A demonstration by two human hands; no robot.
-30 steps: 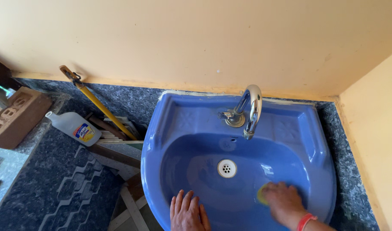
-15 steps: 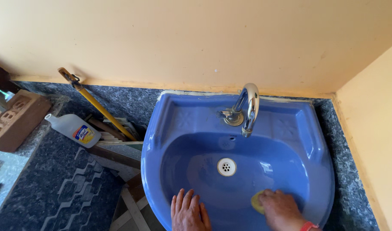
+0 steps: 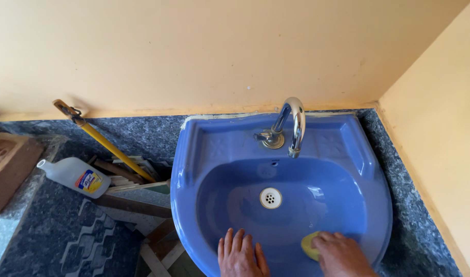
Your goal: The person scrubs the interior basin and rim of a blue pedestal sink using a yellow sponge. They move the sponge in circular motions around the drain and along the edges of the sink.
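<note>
A blue wash basin (image 3: 194, 154) fills the middle of the view, with a round drain (image 3: 271, 197) and a chrome tap (image 3: 291, 123) at its back. My right hand (image 3: 340, 254) presses a yellow sponge (image 3: 310, 246) against the basin's inner wall at the front right. My left hand (image 3: 241, 254) lies flat on the front rim with its fingers spread, holding nothing. Both wrists run off the bottom edge.
A white plastic bottle (image 3: 73, 176) lies on its side at the left on the dark speckled floor. A yellow-handled stick (image 3: 104, 141) leans against the wall above a stack of wooden strips (image 3: 124, 174). A brick (image 3: 6, 166) sits at far left. Cream walls meet at the right corner.
My right hand has slid the sponge from the basin's right side down and left along the front wall. The left hand stayed on the rim. The view has shifted slightly.
</note>
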